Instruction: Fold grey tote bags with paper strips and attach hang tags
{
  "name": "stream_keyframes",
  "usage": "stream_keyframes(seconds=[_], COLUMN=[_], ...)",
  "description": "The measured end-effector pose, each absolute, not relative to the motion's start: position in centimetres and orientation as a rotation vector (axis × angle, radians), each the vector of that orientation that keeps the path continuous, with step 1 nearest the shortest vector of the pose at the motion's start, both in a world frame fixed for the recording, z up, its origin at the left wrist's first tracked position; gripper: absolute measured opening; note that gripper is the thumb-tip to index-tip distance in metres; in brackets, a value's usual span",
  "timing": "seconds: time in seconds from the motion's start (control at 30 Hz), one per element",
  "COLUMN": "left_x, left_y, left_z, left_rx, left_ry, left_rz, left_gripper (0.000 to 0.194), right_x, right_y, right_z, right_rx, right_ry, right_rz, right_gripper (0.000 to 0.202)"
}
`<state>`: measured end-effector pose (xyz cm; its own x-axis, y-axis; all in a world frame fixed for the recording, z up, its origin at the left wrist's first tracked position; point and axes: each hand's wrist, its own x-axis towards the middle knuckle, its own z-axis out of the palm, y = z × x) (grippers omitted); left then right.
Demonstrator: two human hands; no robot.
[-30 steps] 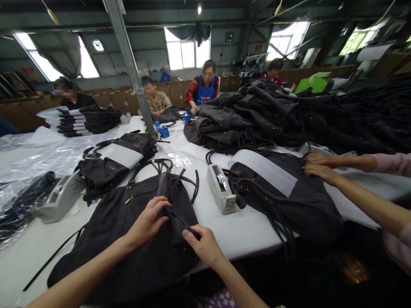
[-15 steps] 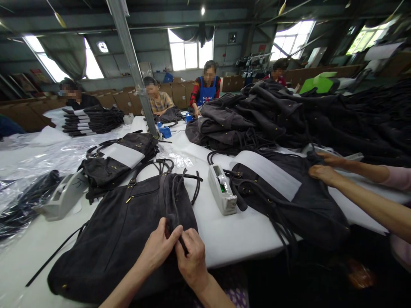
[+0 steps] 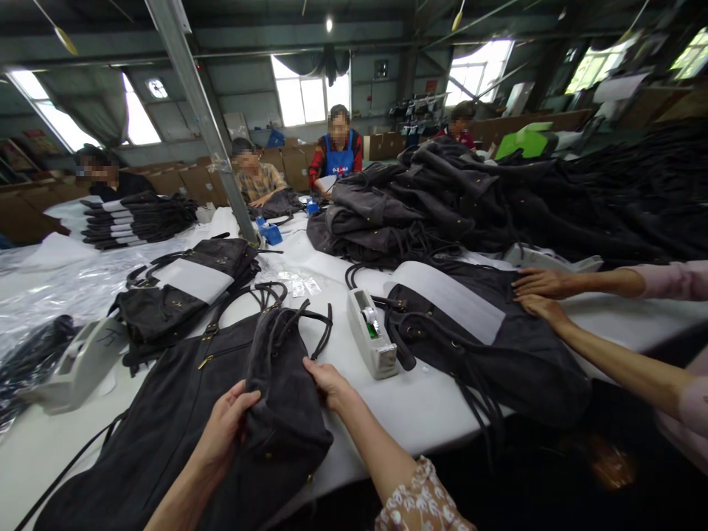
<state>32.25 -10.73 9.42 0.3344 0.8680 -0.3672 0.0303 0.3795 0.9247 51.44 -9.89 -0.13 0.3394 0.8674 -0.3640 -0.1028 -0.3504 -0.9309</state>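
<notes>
A large dark grey bag (image 3: 182,398) with a gold zipper pull lies in front of me on the white table, its side folded up toward me. My left hand (image 3: 229,420) grips the fold at the bag's middle, thumb on top and fingers partly hidden beneath the fabric. At the bag's right edge, my right hand (image 3: 326,380) pinches the fabric between thumb and fingers. Thin dark straps stick out at the bag's top. Just right of my right hand stands a grey tape dispenser (image 3: 372,335), apart from the bag.
A co-worker's hands (image 3: 539,291) press on another dark bag (image 3: 498,369) wrapped with a white paper band. Behind rises a heap of dark bags (image 3: 442,199). A second tape dispenser (image 3: 82,361) and a banded bag (image 3: 182,295) lie left. A metal post (image 3: 204,118) stands beyond.
My hands have moved apart, the left to the left and the right up to the bag's edge. The bag's side has been folded over. The co-worker's hands now lie flatter.
</notes>
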Motion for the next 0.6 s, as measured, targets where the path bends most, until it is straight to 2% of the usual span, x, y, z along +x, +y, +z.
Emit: stream_keyframes(seconds=[0.23, 0.4, 0.53, 0.6], left_x=[33.9, 34.4, 33.8, 33.7], left_y=[-11.3, -11.4, -11.1, -11.0], left_z=[7.0, 6.0, 6.7, 6.7], left_rx=[1.149, 1.188, 1.234, 1.322], left_ry=[1.118, 1.163, 1.135, 1.117], left_rz=[0.483, 0.481, 0.513, 0.553], left_gripper=[0.031, 0.032, 0.035, 0.036], right_x=[50.1, 50.2, 52.8, 52.9], right_y=[-9.8, -10.3, -12.0, -13.2], right_z=[-0.2, 0.3, 2.5, 3.3], right_rx=[-1.893, -2.039, -1.913, -1.719], right_ry=[-0.948, -1.181, -1.094, -0.891], right_rz=[1.015, 0.887, 0.67, 0.81], right_gripper=[0.032, 0.034, 0.04, 0.047])
